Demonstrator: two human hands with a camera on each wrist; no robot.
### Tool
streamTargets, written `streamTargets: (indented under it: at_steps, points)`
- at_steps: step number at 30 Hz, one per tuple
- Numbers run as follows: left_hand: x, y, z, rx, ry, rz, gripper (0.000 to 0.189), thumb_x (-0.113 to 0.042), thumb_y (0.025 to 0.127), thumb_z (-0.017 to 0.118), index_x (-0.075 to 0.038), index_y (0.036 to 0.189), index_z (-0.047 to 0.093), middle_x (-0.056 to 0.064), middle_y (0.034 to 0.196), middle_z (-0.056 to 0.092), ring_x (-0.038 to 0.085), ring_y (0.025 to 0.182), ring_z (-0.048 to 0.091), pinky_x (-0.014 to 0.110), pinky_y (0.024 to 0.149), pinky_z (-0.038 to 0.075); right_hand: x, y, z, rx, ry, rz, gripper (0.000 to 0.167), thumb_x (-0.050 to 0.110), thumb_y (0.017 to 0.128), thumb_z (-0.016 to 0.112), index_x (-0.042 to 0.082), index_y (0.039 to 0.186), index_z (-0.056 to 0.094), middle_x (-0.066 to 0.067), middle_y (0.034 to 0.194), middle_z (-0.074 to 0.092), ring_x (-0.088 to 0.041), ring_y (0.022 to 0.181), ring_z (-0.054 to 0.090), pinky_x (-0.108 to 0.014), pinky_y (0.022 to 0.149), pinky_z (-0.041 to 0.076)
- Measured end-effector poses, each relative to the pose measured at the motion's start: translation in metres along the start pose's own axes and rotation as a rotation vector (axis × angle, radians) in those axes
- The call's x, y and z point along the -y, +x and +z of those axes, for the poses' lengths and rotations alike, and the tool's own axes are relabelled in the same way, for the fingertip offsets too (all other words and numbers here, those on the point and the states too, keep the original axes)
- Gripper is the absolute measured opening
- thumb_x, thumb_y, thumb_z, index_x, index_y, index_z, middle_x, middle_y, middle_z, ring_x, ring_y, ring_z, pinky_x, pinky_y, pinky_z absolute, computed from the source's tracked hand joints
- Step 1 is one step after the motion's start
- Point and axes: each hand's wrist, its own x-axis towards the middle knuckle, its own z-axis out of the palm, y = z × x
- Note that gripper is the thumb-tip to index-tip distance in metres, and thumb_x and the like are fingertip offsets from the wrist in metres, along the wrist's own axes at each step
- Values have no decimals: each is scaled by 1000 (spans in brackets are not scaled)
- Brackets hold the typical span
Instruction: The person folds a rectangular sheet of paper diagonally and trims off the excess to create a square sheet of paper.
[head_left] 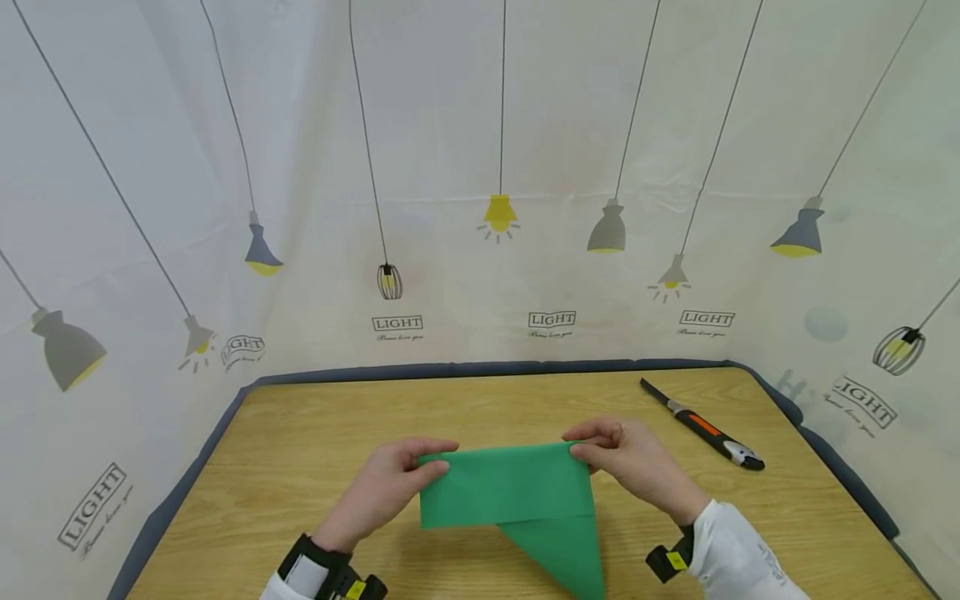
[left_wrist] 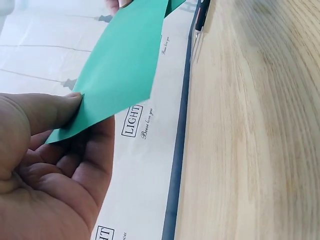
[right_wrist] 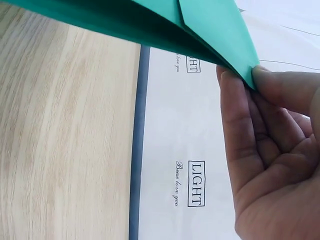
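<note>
A folded sheet of green paper (head_left: pixel 510 487) is held up over the wooden table, with a rectangular band on top and a triangular flap pointing down at its right side. My left hand (head_left: pixel 390 483) pinches its upper left corner between thumb and fingers. At the upper right corner my right hand (head_left: pixel 637 462) pinches it the same way. In the left wrist view the left thumb presses on the face of the green paper (left_wrist: pixel 122 55) while the fingers lie behind it. The right wrist view shows layers of the green paper (right_wrist: pixel 220 35) standing slightly apart near the pinched corner.
A utility saw or knife (head_left: pixel 705 425) with a black, orange and silver handle and dark blade lies at the table's right back. The wooden table (head_left: pixel 337 417) has a dark edge strip (head_left: pixel 450 370). Behind it hangs a white curtain (head_left: pixel 450 125) printed with lamps.
</note>
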Motion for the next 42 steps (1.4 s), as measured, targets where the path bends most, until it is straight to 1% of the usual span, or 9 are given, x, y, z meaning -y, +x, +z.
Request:
streamTargets:
  at_steps: [8, 13, 16, 19, 23, 28, 33, 37, 42]
  points:
    - [-7, -3, 0, 59, 17, -6, 30, -35, 97, 61, -27, 125, 67, -2, 121, 66, 17, 94, 59, 30, 81, 50, 3, -2, 4, -43, -56, -4, 24, 35, 93, 66, 18, 110, 69, -2, 99, 72, -18, 85, 67, -31, 73, 56]
    - [-10, -4, -1, 69, 6, -2, 26, -30, 95, 64, -19, 118, 69, 2, 109, 68, 17, 86, 60, 28, 73, 51, 6, -2, 9, -72, -64, -25, 20, 35, 95, 65, 21, 109, 67, -1, 101, 69, -19, 83, 64, -31, 71, 54]
    - [-11, -3, -2, 79, 19, 4, 25, -29, 94, 65, -16, 115, 70, 3, 106, 69, 16, 85, 61, 28, 71, 52, 8, -1, 13, -83, -57, -28, 18, 34, 95, 64, 22, 108, 67, -1, 100, 68, -20, 83, 63, -32, 70, 53]
    - [-13, -3, -2, 84, 62, 0, 25, -32, 94, 65, -17, 112, 71, 1, 105, 69, 15, 85, 62, 29, 72, 52, 9, 0, 16, -80, -53, -33, 17, 33, 95, 64, 22, 108, 67, -1, 101, 68, -21, 83, 62, -33, 71, 52]
    - [-17, -1, -1, 86, 162, 1, 25, -39, 93, 65, -21, 108, 72, -4, 100, 69, 12, 82, 61, 30, 71, 52, 11, 3, 22, -70, -52, -49, 18, 35, 95, 64, 22, 108, 67, -1, 101, 68, -21, 83, 61, -33, 71, 52]
    - [-28, 2, 5, 102, 282, 44, 24, -40, 93, 65, -20, 103, 74, -8, 91, 67, 10, 76, 59, 29, 69, 50, 16, 6, 30, -54, -45, -68, 15, 34, 96, 63, 24, 107, 67, 2, 102, 68, -20, 83, 62, -31, 71, 52]
    - [-39, 3, 11, 87, 401, 96, 18, -39, 93, 65, -22, 92, 71, -11, 76, 59, 7, 67, 53, 25, 61, 44, 20, 7, 37, -47, -27, -77, 12, 29, 96, 63, 24, 107, 67, 2, 102, 68, -20, 83, 62, -31, 71, 53]
    - [-42, 5, 15, 87, 421, 113, 19, -40, 93, 65, -23, 84, 66, -9, 68, 49, 7, 62, 47, 24, 57, 39, 23, 9, 41, -26, -25, -90, 13, 28, 96, 63, 21, 107, 67, 1, 103, 68, -19, 83, 63, -30, 72, 53]
    - [-44, 6, 18, 102, 410, 108, 21, -38, 93, 65, -22, 81, 63, -9, 66, 43, 7, 61, 44, 23, 56, 36, 27, 9, 45, 1, -17, -90, 17, 28, 96, 63, 17, 108, 66, -3, 103, 67, -20, 84, 62, -30, 72, 52]
